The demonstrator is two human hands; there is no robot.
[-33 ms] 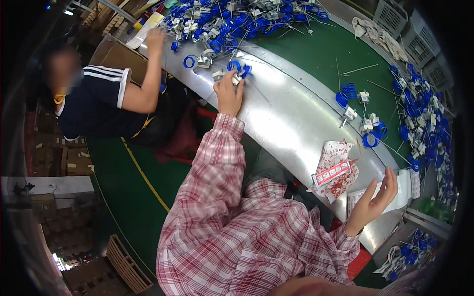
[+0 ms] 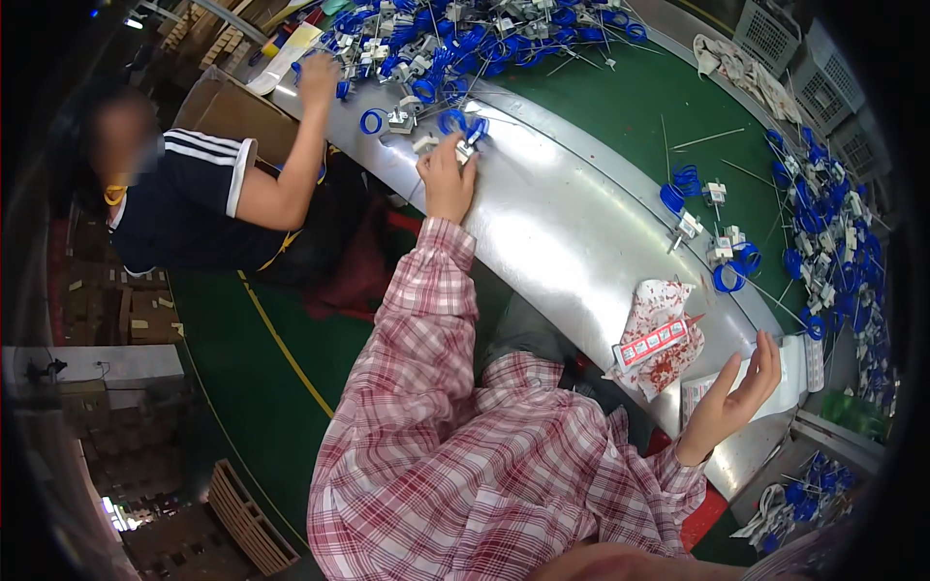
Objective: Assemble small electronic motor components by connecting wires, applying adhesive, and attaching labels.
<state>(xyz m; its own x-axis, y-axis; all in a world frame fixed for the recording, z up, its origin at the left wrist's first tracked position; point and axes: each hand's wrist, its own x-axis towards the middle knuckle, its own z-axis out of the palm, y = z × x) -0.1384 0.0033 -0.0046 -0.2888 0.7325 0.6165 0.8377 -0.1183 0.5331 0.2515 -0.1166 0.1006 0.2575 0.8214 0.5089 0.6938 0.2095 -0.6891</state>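
Note:
My left hand (image 2: 446, 189) is at the far left part of the metal table, its fingers closed on a small white block (image 2: 464, 151) with a blue coil (image 2: 475, 129) attached; the fingers partly hide it. Another blue coil (image 2: 451, 121) and a white block (image 2: 425, 144) lie right beside the fingertips. My right hand (image 2: 731, 402) is at the near right, palm up with fingers apart and nothing in it. Close by is a crumpled, red-flecked white paper (image 2: 663, 374) with a red-and-white printed strip (image 2: 650, 343) on it.
A large heap of blue coils with white blocks and thin rods (image 2: 465, 58) covers the far end; a second heap (image 2: 823, 223) lines the right side. Several loose pieces (image 2: 688, 226) lie on the table (image 2: 557, 232). At left, a co-worker's hand (image 2: 318, 79) reaches toward the far heap.
My left hand has shifted slightly up and left with the block and coil. The co-worker's hand has moved a little right. My right hand has stayed in place.

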